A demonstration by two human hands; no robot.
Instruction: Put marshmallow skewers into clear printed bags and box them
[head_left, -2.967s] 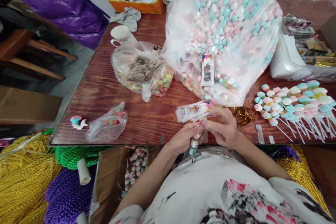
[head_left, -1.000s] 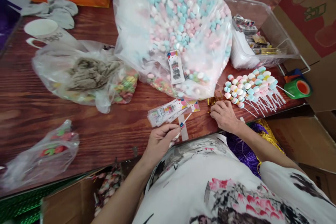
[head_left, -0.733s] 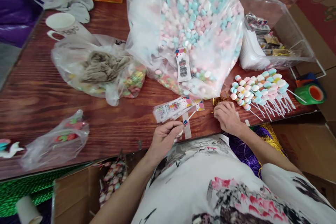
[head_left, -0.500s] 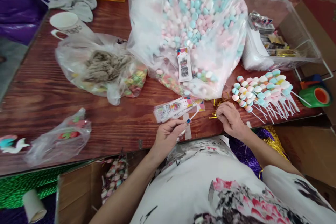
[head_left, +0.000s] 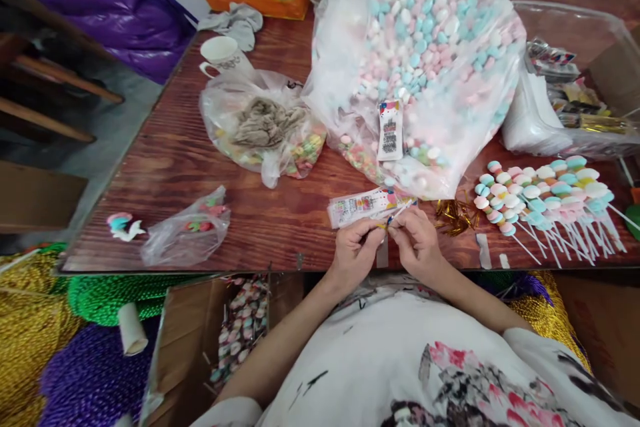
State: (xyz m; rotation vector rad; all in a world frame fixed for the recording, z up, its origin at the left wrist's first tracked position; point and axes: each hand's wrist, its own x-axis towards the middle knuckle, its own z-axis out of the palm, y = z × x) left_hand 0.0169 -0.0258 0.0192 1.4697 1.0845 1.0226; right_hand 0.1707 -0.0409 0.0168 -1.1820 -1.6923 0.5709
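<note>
My left hand (head_left: pixel 356 250) and my right hand (head_left: pixel 416 237) meet at the table's front edge, both with fingers pinched. Between them a white candy stick (head_left: pixel 401 208) points up and to the right, with a dark blue bit of wrapping near its base. My left fingers close round the wrapped end, so the candy itself is mostly hidden. A tiny gold glint shows at the fingertips, seemingly a twist tie worked by my right hand. Just behind lie flat printed clear bags (head_left: pixel 357 207). Gold twist ties (head_left: pixel 456 217) are heaped right of my right hand.
A large bag of pastel marshmallows (head_left: pixel 425 40) fills the back, with a printed packet (head_left: pixel 390 130) on it. Marshmallow skewers (head_left: pixel 545 197) lie at right by a clear plastic bin (head_left: pixel 575 13). Leftward are a candy bag (head_left: pixel 270 170), a mug (head_left: pixel 220 50) and a small bag (head_left: pixel 190 233).
My right hand has left the gold twist ties and moved left to meet my left hand at the stick. The view has swung left, showing more floor and the purple bag.
</note>
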